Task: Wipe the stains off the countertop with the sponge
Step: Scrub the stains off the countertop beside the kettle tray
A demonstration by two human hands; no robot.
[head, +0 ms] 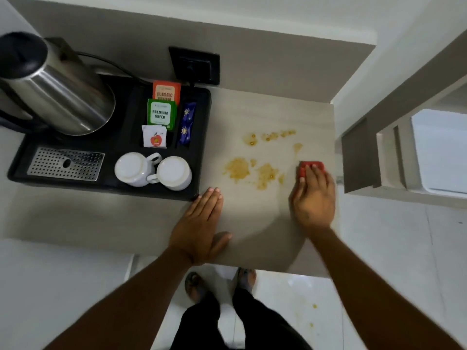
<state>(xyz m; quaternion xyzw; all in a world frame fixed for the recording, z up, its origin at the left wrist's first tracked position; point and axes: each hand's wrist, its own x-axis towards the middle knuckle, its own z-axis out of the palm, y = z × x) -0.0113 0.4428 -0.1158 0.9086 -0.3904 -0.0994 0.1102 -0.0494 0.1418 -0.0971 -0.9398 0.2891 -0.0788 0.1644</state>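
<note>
I look straight down on a pale, smooth, stone-look counter (pixel 252 109) with faint grey veining. At right of centre my right hand (pixel 313 198) presses flat on a small red sponge (pixel 312 165), a soft rounded block; the grip is fingers laid over its top rather than curled around it, and most of the sponge is hidden beneath them. The sponge sits on the counter near its right edge, just right of the stains (pixel 255 162): grainy, yellow-brown blotches and a row of small beaded spots above them.

My left hand (pixel 199 223) lies open, palm down, fingers together, flat on the counter at lower centre, holding nothing, its fingertips near the corner of a matte black plastic tray (pixel 199 137).

On the tray, at upper left, stands a brushed steel kettle (pixel 58 92) with a black lid. Below it lies a perforated metal drip grate (pixel 65 164). Two glossy white cups (pixel 154 171) rest upside down, side by side. Paper tea sachets (pixel 161 109), orange and green, lean in a compartment.
</note>
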